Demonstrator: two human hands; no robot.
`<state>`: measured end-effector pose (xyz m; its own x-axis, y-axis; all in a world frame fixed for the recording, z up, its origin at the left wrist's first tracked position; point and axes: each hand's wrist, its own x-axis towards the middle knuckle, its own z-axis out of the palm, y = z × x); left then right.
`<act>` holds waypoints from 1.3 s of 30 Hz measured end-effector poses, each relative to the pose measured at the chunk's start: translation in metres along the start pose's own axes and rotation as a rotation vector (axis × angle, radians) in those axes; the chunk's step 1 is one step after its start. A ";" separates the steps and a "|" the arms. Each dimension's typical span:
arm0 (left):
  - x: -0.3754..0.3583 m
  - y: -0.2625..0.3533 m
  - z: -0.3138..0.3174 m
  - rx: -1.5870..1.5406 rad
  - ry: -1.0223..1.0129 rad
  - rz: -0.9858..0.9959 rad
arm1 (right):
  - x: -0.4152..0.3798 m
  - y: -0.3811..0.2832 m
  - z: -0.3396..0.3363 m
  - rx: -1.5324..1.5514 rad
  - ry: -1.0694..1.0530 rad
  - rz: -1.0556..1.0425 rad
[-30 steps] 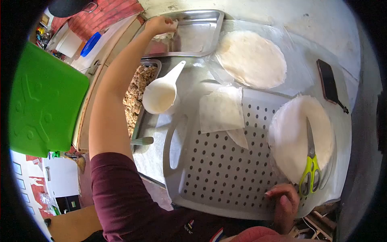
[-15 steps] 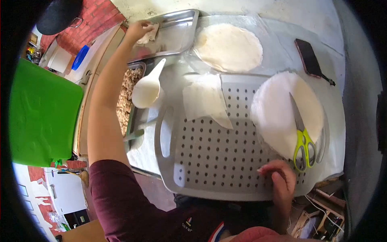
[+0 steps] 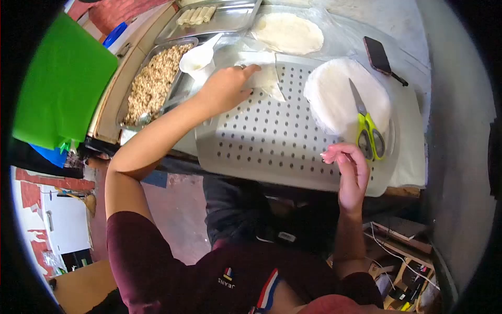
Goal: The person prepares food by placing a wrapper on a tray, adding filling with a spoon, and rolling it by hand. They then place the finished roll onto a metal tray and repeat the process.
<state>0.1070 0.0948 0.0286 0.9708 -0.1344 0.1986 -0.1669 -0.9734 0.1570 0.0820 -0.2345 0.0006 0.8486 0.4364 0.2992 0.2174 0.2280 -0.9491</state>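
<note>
My left hand (image 3: 227,86) reaches over the grey perforated tray (image 3: 246,170), index finger stretched out and thumb apart, at the cut pieces of thin white wrapper (image 3: 268,78). Its fingertips seem to touch the left edge of these pieces. Near the tray's right front, my right hand (image 3: 353,170) hovers with loosely bent fingers and nothing visible in it. Just beyond it, scissors (image 3: 368,125) with green handles lie on a stack of round white wrappers (image 3: 327,91). Beside my left hand stands a white long-handled cup (image 3: 201,56).
At the left, a metal pan (image 3: 123,112) holds crumbly brown filling (image 3: 157,78) and a spoon (image 3: 144,119). Behind it, a metal tray (image 3: 235,15) holds several rolls (image 3: 196,15). Another round wrapper (image 3: 290,32) lies on plastic; a phone (image 3: 377,54) rests at back right.
My left hand has come back from the metal tray, leaving a roll there, to the cut wrapper pieces. The view has tilted down, so the table sits higher. My right hand stays near the scissors.
</note>
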 end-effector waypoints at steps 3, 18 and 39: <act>-0.012 0.006 0.016 0.046 -0.022 -0.067 | -0.028 -0.004 -0.009 -0.039 0.023 -0.024; -0.002 -0.008 0.009 0.134 0.145 0.054 | -0.080 -0.007 -0.026 -0.012 0.175 -0.016; -0.105 0.044 0.015 -0.323 0.004 0.444 | 0.027 -0.004 0.034 -0.866 -0.263 -0.349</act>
<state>0.0008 0.0634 0.0000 0.7947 -0.5176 0.3171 -0.6051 -0.7167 0.3467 0.0876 -0.1943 0.0157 0.5572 0.6703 0.4902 0.8055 -0.2928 -0.5152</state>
